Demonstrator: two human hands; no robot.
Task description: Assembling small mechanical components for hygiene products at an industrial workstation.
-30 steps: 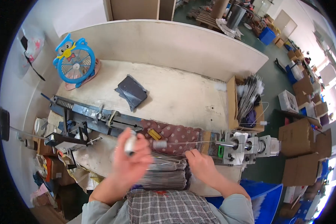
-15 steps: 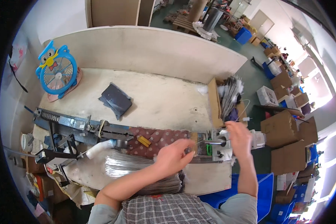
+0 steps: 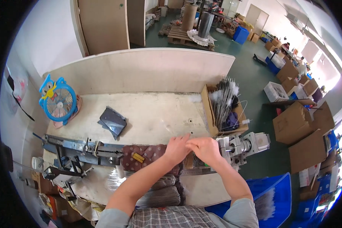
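I see both sets of fingertips pinched together, left hand point(image 3: 177, 147) touching right hand point(image 3: 206, 149), on something too thin to identify (possibly wire), beside the grey motor unit point(image 3: 244, 146) at the workbench's point(image 3: 159, 117) front right edge.

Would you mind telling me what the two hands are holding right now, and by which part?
It cannot be told: the left hand and right hand meet fingertip to fingertip beside the metal machine, hiding anything between them.

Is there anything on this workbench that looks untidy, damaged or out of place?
Mostly no. The thin white-tipped rods in the cardboard box splay unevenly, some poking over its rim. Both hands, left hand and right hand, meet beside the metal machine.
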